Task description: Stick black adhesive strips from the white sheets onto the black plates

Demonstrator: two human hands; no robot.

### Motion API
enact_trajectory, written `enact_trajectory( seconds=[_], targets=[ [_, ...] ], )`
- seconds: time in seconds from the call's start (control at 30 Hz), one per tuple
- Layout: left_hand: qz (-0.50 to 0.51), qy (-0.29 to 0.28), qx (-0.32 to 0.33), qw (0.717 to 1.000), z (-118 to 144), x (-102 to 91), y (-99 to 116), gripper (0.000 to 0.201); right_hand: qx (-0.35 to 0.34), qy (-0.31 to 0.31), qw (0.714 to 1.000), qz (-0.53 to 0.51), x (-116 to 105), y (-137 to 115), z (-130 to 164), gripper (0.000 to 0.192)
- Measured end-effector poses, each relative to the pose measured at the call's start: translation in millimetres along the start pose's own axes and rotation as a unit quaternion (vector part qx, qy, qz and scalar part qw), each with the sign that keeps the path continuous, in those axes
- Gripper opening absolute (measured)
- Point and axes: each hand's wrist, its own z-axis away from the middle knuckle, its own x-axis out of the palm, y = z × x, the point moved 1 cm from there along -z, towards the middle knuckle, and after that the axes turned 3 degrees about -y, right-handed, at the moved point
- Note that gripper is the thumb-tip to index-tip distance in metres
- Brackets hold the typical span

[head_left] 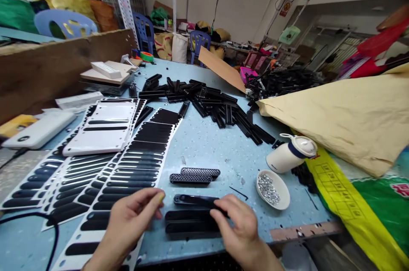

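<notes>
My right hand (238,226) pinches the right end of a long black plastic bar (193,200) lying near the table's front edge. Just below it lie two more flat black strips (188,222). My left hand (132,215) hovers over a white sheet of black oval stickers (134,168), fingers curled and apart, thumb and forefinger close together; I cannot make out anything in them. Two perforated black bars (194,176) lie a little farther back.
A small white dish of silver screws (272,188) and a tipped white cup (290,154) sit to the right. A heap of black plastic bars (207,100) fills the table's middle. More sticker sheets (102,128) lie left; a tan bag (345,113) lies right.
</notes>
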Motion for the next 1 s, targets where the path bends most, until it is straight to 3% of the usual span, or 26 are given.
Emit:
enact_trajectory(
  seconds=[0.07, 0.1, 0.2, 0.3, 0.4, 0.53, 0.6, 0.77, 1.0],
  targets=[
    [-0.1, 0.055, 0.086, 0.99, -9, -4.7, 0, 0.027, 0.085, 0.008, 0.996, -0.034, -9, 16, -5, 0.006],
    [-0.146, 0.056, 0.127, 0.98, -13, -4.5, 0, 0.024, 0.123, 0.008, 0.991, -0.052, -11, 25, -7, 0.005],
    [-0.242, 0.004, 0.237, 0.941, -20, 4.6, 1, 0.02, 0.203, -0.015, 0.975, -0.092, -8, 45, -5, 0.007],
    [-0.289, -0.062, 0.293, 0.909, -21, 14.6, -2, 0.018, 0.225, -0.06, 0.967, -0.107, 4, 48, 2, 0.007],
    [-0.312, -0.082, 0.288, 0.902, -21, 13.3, -7, 0.018, 0.214, -0.083, 0.967, -0.112, 10, 43, 3, 0.008],
    [-0.335, 0.008, 0.283, 0.899, -34, 1.9, -12, 0.023, 0.205, -0.066, 0.973, -0.086, 7, 50, -15, 0.009],
    [-0.354, 0.024, 0.289, 0.889, -44, 0.3, -12, 0.029, 0.201, -0.056, 0.976, -0.062, 7, 59, -25, 0.009],
    [-0.379, -0.043, 0.287, 0.879, -61, 11.1, -7, 0.024, 0.191, -0.064, 0.979, -0.039, 13, 72, -39, 0.011],
    [-0.307, -0.122, 0.22, 0.918, -53, 15.9, -6, 0.019, 0.084, -0.117, 0.988, -0.048, 0, 69, -38, 0.01]
  ],
)
